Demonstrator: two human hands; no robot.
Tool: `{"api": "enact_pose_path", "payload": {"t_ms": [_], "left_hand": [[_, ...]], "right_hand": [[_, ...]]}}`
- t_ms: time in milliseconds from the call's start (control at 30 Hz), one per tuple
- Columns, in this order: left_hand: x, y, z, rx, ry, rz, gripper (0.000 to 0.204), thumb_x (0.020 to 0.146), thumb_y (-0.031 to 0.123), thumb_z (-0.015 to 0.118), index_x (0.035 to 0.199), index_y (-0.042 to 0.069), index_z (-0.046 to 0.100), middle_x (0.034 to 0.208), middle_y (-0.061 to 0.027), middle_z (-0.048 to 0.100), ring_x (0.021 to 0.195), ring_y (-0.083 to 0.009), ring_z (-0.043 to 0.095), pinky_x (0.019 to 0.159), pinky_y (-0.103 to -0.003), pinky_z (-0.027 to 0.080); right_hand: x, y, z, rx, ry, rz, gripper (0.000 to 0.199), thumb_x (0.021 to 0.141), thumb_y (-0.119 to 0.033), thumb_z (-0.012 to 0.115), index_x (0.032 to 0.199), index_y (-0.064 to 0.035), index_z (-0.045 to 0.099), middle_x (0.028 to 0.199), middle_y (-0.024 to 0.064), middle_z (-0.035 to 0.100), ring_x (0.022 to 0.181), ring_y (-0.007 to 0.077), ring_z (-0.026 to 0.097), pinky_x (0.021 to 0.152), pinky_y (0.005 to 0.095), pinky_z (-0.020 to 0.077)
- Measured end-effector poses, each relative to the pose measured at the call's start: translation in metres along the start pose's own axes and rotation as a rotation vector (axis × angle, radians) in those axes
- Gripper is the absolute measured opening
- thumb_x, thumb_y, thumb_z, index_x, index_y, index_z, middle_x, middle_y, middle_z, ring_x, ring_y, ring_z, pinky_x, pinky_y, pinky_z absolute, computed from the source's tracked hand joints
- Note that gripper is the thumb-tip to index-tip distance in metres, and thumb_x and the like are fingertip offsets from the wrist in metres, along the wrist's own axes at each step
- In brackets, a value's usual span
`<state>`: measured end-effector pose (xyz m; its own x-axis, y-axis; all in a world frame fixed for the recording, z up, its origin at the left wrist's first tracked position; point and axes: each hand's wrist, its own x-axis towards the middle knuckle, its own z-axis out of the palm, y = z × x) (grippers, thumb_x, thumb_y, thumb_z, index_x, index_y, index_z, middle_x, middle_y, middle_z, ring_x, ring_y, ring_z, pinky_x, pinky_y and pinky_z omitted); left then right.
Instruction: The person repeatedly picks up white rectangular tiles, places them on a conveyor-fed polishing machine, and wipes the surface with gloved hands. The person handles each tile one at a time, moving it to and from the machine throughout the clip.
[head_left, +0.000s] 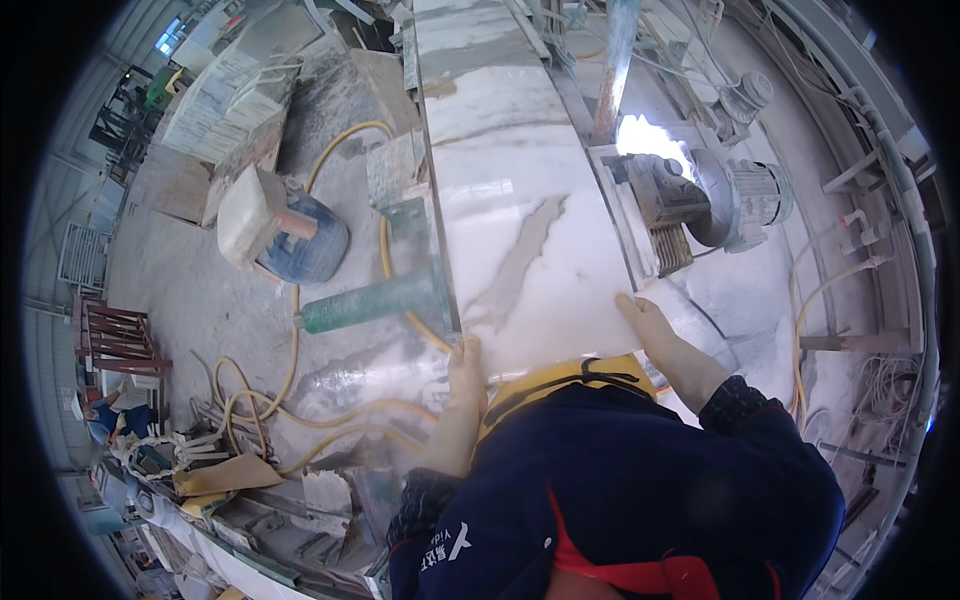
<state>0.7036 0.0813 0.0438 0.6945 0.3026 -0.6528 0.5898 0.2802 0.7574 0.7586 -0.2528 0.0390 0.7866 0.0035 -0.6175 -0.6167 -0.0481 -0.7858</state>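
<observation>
The left hand (466, 380) and right hand (655, 335), their finger closure impossible to tell, seem to steady the veined marble slab (535, 270) at its near corners, before the yellow apron (520, 388), and the next move likely calls for even two-sided guidance.

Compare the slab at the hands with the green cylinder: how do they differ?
Colour: the slab is white with grey-brown veining; the cylinder is green.
Shape: the slab is flat and broad; the cylinder is round and narrow.
Contact: the left hand and right hand are at the slab's edges; neither touches the cylinder.
</observation>
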Motion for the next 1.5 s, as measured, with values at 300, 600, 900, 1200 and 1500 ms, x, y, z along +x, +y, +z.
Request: {"api": "enact_pose_path", "payload": {"t_ms": [300, 600, 900, 1200, 1500], "left_hand": [[0.002, -0.002, 0.008, -0.028, 0.090, -0.004, 0.035, 0.100, 0.046, 0.060, 0.117, 0.016, 0.064, 0.078, 0.0043, 0.050, 0.060, -0.0080, 0.042, 0.049, -0.027, 0.035], [-0.004, 0.011, 0.013, -0.010, 0.080, 0.043, 0.037, 0.102, 0.050, 0.059, 0.112, 0.016, 0.066, 0.079, 0.0057, 0.051, 0.065, -0.0071, 0.046, 0.054, -0.026, 0.038], [-0.002, 0.014, 0.010, 0.042, 0.041, 0.054, 0.037, 0.101, 0.049, 0.060, 0.114, 0.015, 0.066, 0.089, 0.0030, 0.061, 0.074, -0.0086, 0.055, 0.059, -0.027, 0.042], [0.014, 0.007, 0.002, 0.106, 0.019, -0.002, 0.035, 0.102, 0.048, 0.058, 0.112, 0.015, 0.063, 0.090, 0.0021, 0.061, 0.077, -0.0097, 0.056, 0.061, -0.028, 0.045], [0.007, 0.016, 0.011, -0.019, 0.008, -0.015, 0.040, 0.102, 0.049, 0.059, 0.119, 0.013, 0.063, 0.106, -0.0029, 0.067, 0.092, -0.0154, 0.064, 0.077, -0.035, 0.056]], "right_hand": [[0.039, -0.101, 0.008, -0.915, 0.232, -0.909, 0.064, 0.097, -0.033, 0.058, 0.147, 0.0044, 0.048, 0.146, 0.0265, 0.055, 0.139, 0.0397, 0.050, 0.117, 0.0456, 0.0366], [0.135, -0.144, 0.067, -1.356, 0.094, -0.795, 0.072, 0.102, -0.041, 0.049, 0.160, -0.0021, 0.032, 0.167, 0.0241, 0.027, 0.157, 0.0372, 0.018, 0.129, 0.0472, 0.0102], [0.148, -0.139, 0.067, -1.395, 0.124, -0.822, 0.070, 0.105, -0.043, 0.044, 0.161, -0.0033, 0.030, 0.167, 0.0249, 0.026, 0.157, 0.0373, 0.018, 0.129, 0.0488, 0.0085], [0.156, -0.145, 0.092, -1.466, 0.022, -0.770, 0.072, 0.104, -0.042, 0.044, 0.160, 0.0005, 0.029, 0.168, 0.0257, 0.023, 0.159, 0.0371, 0.014, 0.129, 0.0500, 0.0043], [0.141, -0.152, 0.123, -1.261, -0.069, -0.847, 0.077, 0.101, -0.043, 0.048, 0.160, 0.0021, 0.027, 0.169, 0.0253, 0.021, 0.159, 0.0370, 0.011, 0.128, 0.0542, 0.0021]]}}
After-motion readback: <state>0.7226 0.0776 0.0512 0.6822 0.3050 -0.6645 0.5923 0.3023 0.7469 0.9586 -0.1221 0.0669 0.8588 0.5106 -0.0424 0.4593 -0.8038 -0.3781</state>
